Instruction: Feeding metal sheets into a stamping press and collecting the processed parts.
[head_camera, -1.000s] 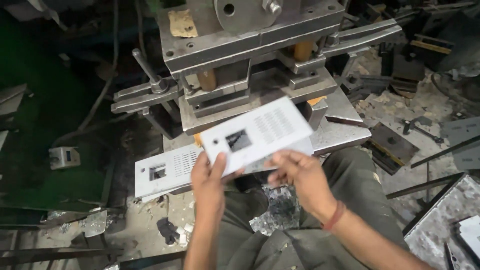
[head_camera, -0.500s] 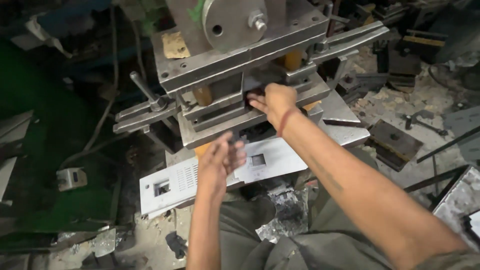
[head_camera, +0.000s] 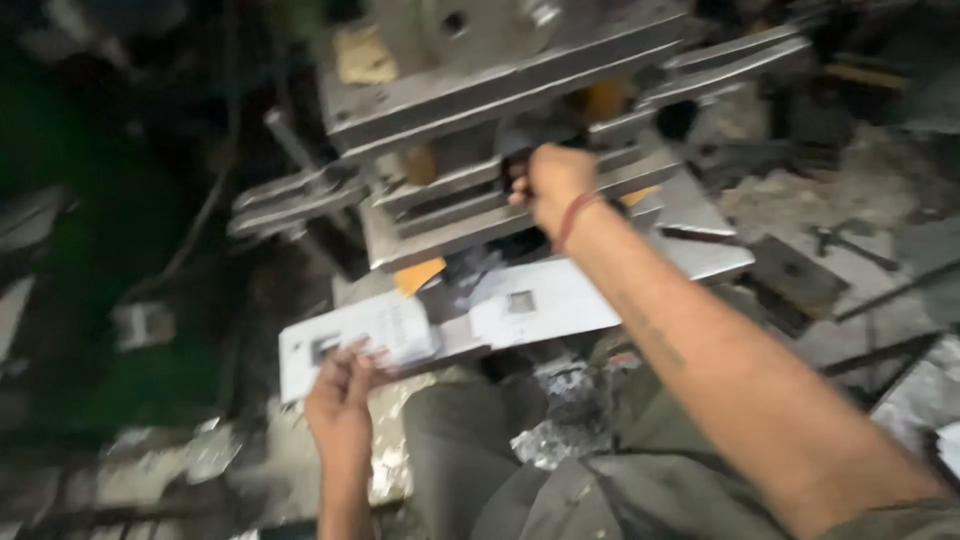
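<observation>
— Since half a second ago, what has shifted for you?

— Your left hand (head_camera: 342, 395) has dropped lower and to the left; it was hovering over the white perforated sheet (head_camera: 545, 300) on the press bed, and now it sits at the near edge of the stack of white punched sheets (head_camera: 350, 340) on the left. Your right hand (head_camera: 553, 178) has stayed up at the press (head_camera: 500, 110), and the view has swung and blurred.

— What are your fingers doing?

— On the left, your fingers (head_camera: 368, 352) are curled onto the edge of the top sheet of the stack, thumb and fingertips touching it; the blur hides whether they truly pinch it. On the right, your hand is clenched at the slot between the upper and lower steel plates, fingers folded in toward the dark opening. What they close on, if anything, you cannot tell from this view.

— Where do the sheets lie?

— One white sheet with a square cut-out lies flat on the bed just below your right forearm, beside an orange tab (head_camera: 418, 275). The stack sits left of it, overlapping its end. Shiny metal scrap (head_camera: 560, 420) lies by your knees, near your grey trousers (head_camera: 470, 440).
</observation>
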